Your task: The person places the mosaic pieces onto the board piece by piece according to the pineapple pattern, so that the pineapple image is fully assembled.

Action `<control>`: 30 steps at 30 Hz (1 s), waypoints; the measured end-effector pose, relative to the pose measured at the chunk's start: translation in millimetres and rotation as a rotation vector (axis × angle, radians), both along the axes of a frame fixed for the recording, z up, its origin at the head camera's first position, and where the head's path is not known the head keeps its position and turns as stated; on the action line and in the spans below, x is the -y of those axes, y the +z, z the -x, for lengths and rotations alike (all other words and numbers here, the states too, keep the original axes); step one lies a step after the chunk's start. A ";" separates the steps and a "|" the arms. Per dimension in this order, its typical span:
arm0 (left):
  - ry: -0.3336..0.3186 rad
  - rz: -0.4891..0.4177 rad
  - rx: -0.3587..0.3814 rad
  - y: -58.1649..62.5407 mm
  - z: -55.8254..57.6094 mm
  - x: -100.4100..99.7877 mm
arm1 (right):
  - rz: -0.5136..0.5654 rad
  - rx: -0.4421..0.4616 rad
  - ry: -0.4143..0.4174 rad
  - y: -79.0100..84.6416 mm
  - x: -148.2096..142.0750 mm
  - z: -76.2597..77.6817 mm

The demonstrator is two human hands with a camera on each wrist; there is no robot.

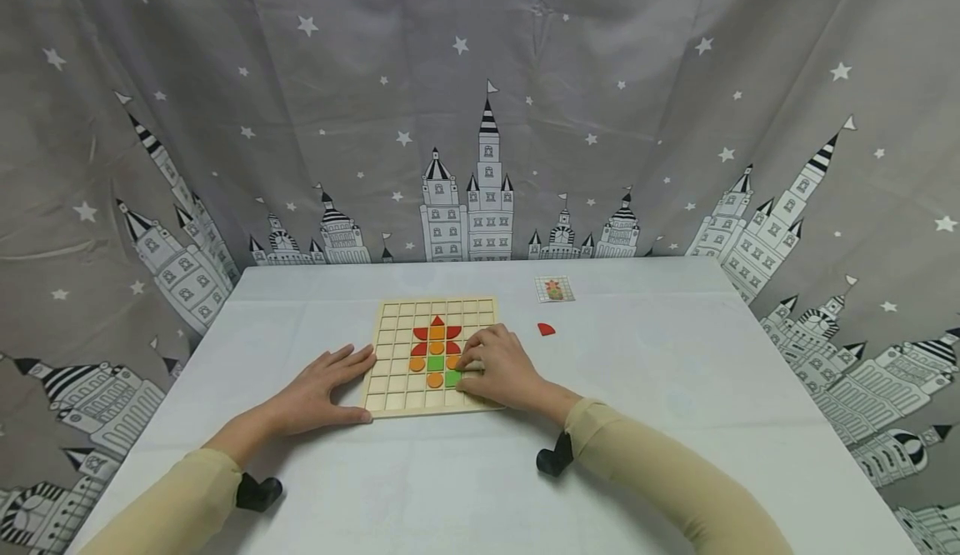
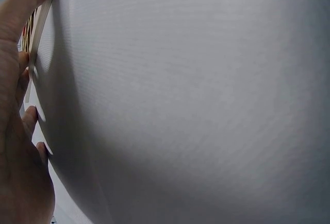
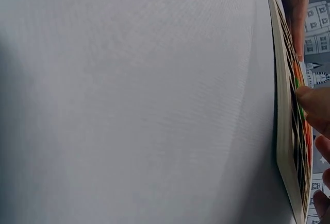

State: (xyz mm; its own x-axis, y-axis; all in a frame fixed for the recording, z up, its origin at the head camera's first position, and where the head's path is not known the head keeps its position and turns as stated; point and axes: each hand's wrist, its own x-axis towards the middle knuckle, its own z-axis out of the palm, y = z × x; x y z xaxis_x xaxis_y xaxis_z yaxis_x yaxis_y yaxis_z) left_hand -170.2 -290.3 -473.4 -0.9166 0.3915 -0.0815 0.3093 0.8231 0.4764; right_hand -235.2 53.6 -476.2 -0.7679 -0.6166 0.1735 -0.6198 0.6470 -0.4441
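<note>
A wooden grid board (image 1: 391, 399) lies on the table, with red, orange and green tiles set in its cells as a pattern. My left hand (image 1: 322, 392) lies spread at its left side, fingertips at the left edge and thumb at the near corner. Over the board's right part, my right hand (image 1: 504, 369) has its thumb and index finger bent at a green tile (image 1: 452, 378), pinching it low in the pattern. These fingers partly cover an orange round tile (image 1: 452, 362). In the right wrist view the thumb (image 3: 308, 96) meets the green.
A loose red quarter-circle tile (image 1: 546, 329) lies right of the board. Behind it is a small picture card (image 1: 554, 289) with a coloured pattern on a grid. A grey curtain (image 1: 570, 63) printed with castles and stars hangs behind the white table (image 1: 675, 372).
</note>
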 end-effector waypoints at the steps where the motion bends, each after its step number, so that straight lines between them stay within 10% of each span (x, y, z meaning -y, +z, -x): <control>1: 0.002 0.001 0.000 0.1 -0.1 -0.4 | 0.000 0.002 0.001 0.2 -0.8 0.0; 15: 0.017 0.022 0.024 -2.5 2.5 -0.2 | -0.007 0.151 -0.072 34.2 -86.5 14.3; 30: 0.014 0.020 0.014 0.3 1.4 -1.0 | -0.077 0.255 -0.029 8.1 -144.6 6.1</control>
